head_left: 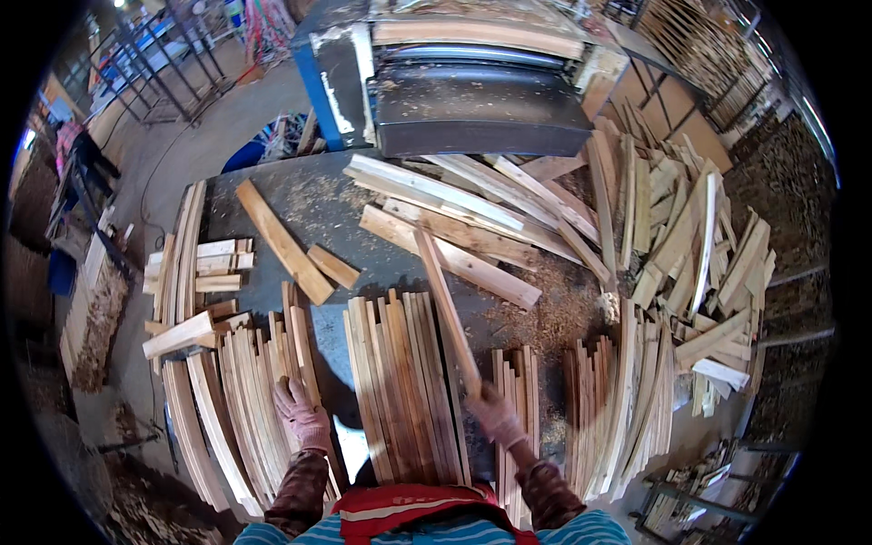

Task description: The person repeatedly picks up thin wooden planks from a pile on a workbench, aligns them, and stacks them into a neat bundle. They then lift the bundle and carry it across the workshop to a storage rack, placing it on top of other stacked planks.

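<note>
My right hand (498, 416), in a pale pink glove, is closed round the near end of a long wooden slat (447, 313). The slat slants away and to the left, its far end over the loose boards. My gloved left hand (301, 414) lies with fingers stretched on a row of upright-edged slats (250, 391) at the left. Between my hands a tight row of slats (392, 386) runs toward me. A narrower bundle of slats (516, 400) sits just right of my right hand.
A planer-like machine (481, 113) with a dark metal bed stands beyond the table (236, 218). Loose boards (454, 245) and shavings (536, 318) lie before it. Offcuts (690, 236) are heaped at right. Another person (82, 154) is at far left.
</note>
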